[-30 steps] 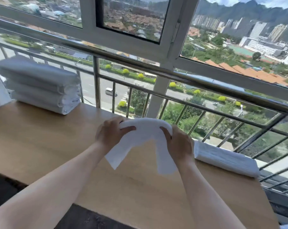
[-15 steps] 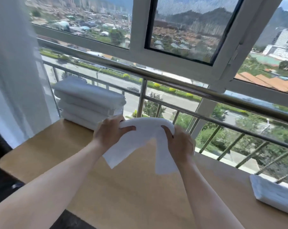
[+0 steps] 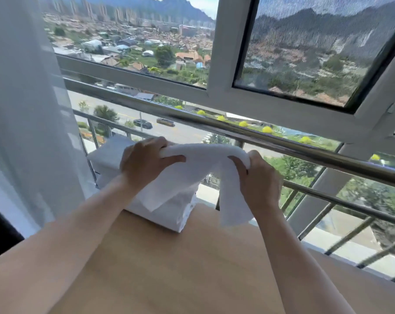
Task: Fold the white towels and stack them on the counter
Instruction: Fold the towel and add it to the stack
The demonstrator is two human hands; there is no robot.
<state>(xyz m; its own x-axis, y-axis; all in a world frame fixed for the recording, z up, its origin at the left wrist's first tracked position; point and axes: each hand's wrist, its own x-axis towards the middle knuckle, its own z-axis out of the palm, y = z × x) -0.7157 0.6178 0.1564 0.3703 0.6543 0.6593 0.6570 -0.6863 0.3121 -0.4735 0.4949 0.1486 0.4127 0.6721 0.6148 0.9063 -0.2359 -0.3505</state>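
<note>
Towel: white towel (image 3: 198, 159) held aloft near the stack of folded towels (image 3: 106, 155), reaching to its right | Hands: left hand (image 3: 144, 164), right hand (image 3: 257, 177) each clutch one end | Handling: likely light, soft, limp; ends droop, so grip near both upper corners.

Strong daylight comes in through the window (image 3: 223, 53) behind the rail (image 3: 282, 143) and leaves a bright streak of glare along the rail's top. Above the rail the mesh pane (image 3: 316, 48) looks smeared and streaky, and to the rail's left the curtain (image 3: 22, 109) is washed out. Below the rail the towel (image 3: 203, 159) and counter (image 3: 192, 268) are evenly lit with soft shadows.
</note>
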